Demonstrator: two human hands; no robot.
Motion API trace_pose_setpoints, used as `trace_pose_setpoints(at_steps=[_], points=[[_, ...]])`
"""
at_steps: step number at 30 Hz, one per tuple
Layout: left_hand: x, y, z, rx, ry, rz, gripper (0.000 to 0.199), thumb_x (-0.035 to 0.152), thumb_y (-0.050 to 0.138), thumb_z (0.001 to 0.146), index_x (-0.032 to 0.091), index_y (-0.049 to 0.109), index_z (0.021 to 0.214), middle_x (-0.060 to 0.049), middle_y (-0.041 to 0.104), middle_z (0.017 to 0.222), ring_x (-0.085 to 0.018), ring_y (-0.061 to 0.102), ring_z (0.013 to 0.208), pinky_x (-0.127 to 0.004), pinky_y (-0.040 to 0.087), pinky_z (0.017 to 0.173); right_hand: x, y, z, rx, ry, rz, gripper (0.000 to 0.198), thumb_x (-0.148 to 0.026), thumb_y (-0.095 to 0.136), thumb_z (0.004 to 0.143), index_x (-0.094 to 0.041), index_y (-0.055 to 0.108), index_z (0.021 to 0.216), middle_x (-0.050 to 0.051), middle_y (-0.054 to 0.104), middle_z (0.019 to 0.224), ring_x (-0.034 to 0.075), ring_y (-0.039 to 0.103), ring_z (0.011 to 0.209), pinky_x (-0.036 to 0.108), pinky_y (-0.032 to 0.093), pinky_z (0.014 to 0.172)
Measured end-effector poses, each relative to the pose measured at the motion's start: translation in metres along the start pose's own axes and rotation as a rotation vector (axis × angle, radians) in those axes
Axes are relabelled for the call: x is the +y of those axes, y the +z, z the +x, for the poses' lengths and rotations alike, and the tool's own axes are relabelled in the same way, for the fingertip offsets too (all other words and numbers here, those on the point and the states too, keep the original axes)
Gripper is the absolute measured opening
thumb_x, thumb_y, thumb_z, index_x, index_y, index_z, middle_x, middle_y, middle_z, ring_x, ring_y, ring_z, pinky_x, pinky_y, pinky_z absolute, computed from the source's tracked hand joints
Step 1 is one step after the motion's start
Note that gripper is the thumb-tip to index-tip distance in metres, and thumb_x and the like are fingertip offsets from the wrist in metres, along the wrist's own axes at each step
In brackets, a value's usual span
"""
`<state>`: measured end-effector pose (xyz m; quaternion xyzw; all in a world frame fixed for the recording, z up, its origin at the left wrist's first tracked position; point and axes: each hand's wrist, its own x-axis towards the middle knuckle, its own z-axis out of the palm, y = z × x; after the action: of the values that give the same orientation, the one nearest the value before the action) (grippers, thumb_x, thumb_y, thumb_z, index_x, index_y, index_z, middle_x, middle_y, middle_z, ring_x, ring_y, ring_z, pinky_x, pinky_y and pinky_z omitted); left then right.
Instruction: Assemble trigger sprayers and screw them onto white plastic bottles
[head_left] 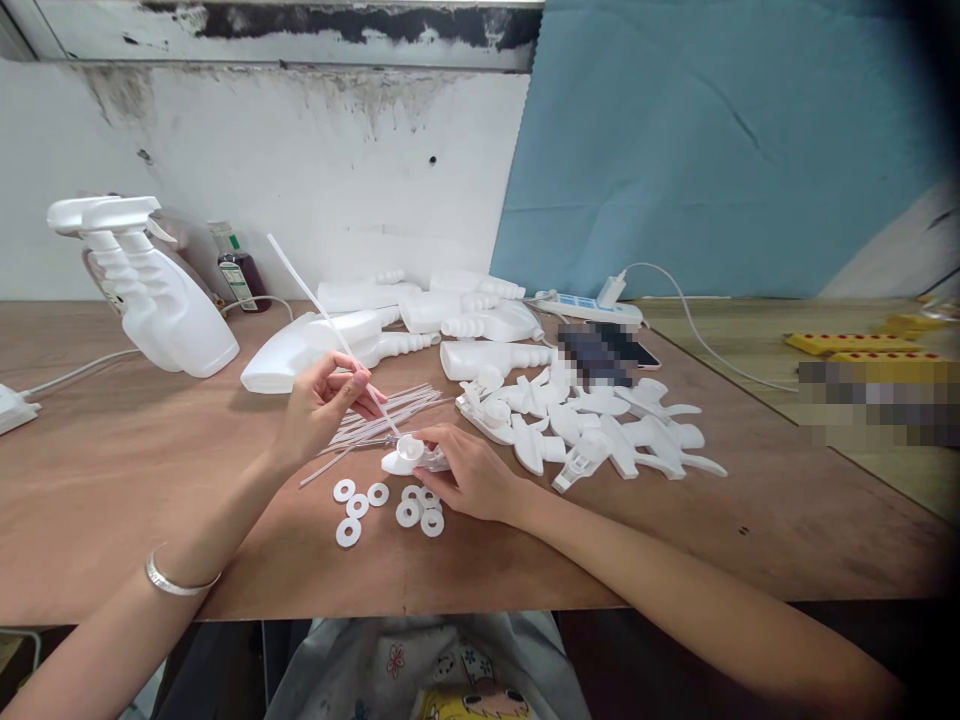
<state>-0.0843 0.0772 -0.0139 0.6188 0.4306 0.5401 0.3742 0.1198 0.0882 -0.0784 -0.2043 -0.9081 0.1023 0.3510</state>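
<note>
My left hand [334, 400] pinches a long, thin white tube [306, 287], which slants down toward a white spray head [405, 456]. The tube's lower end meets the spray head's round collar; whether it is seated inside I cannot tell. My right hand [472, 472] grips that spray head just above the table, its collar facing up. Several flat white washers [349, 531] lie in front of it. A bundle of loose tubes [397, 412] rests behind my hands. To the right is a pile of more spray heads [600, 420].
White bottles [480, 318] lie along the back of the table [187, 450]. Bottles with spray heads fitted [161, 290] stand at the left, near a dark glass bottle [238, 272]. A power strip [589, 306], a phone [637, 350] and a white cable [682, 310] are at the back right.
</note>
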Motion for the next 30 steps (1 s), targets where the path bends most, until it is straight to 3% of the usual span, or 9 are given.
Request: trace_pose_setpoints(at_steps=[5, 16, 30], points=[[-0.002, 0.008, -0.007, -0.086, 0.028, -0.049, 0.022, 0.036, 0.053, 0.080, 0.015, 0.045, 0.084, -0.004, 0.067, 0.067, -0.018, 0.066, 0.064, -0.031, 0.055, 0.056, 0.001, 0.002, 0.000, -0.005, 0.003, -0.008, 0.031, -0.025, 0.049, 0.082, -0.017, 0.040, 0.110, 0.009, 0.058, 0.099, 0.020, 0.056, 0.086, 0.035, 0.049, 0.075], [-0.004, 0.014, -0.011, 0.007, 0.139, -0.038, 0.017, 0.031, 0.051, 0.083, 0.015, 0.046, 0.085, -0.005, 0.068, 0.071, -0.018, 0.066, 0.070, -0.032, 0.056, 0.062, 0.001, 0.002, 0.000, -0.004, -0.006, 0.003, 0.031, -0.024, 0.048, 0.083, -0.017, 0.039, 0.111, 0.009, 0.058, 0.101, 0.020, 0.055, 0.089, 0.035, 0.048, 0.078], [-0.008, 0.015, -0.013, -0.123, 0.218, -0.050, 0.009, 0.025, 0.046, 0.086, 0.016, 0.044, 0.088, -0.004, 0.066, 0.075, -0.016, 0.065, 0.072, -0.032, 0.054, 0.065, 0.001, 0.002, -0.001, -0.003, 0.006, 0.017, 0.032, -0.024, 0.049, 0.082, -0.017, 0.040, 0.112, 0.010, 0.057, 0.102, 0.021, 0.055, 0.092, 0.035, 0.047, 0.079]])
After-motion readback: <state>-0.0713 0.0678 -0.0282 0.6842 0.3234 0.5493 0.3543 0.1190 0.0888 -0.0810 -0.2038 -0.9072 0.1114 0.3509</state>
